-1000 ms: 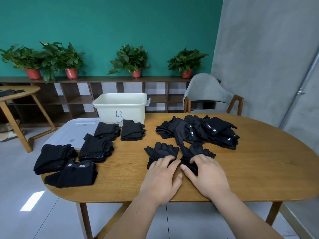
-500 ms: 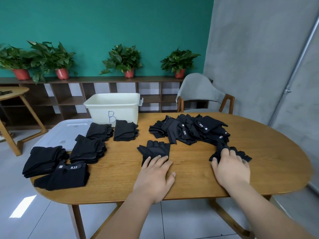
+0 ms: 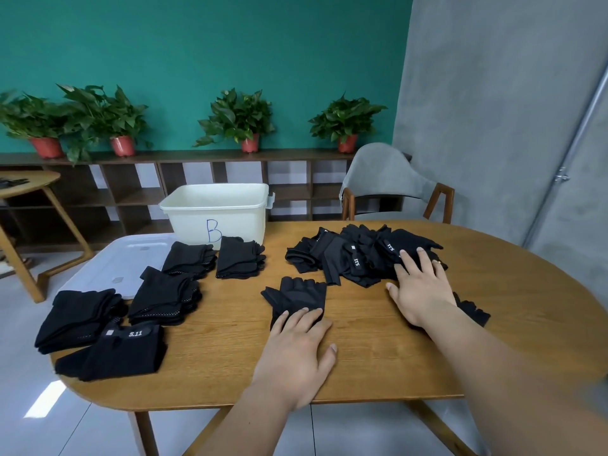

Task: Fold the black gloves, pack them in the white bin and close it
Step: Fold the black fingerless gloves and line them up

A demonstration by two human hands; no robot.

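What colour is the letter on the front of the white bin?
Blue: a handwritten letter B on the white bin, seen in the head view.

Single head-worn wide-angle cam, close over the near edge of the tabletop [image 3: 378, 357], pitched forward and down, left hand [image 3: 296, 350] and right hand [image 3: 421, 291] large in the lower frame, teal wall [image 3: 197, 44] far behind.

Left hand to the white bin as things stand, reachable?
Probably yes. The left hand rests flat on a spread glove; the white bin stands open. Folded gloves lie before it, so go over them.
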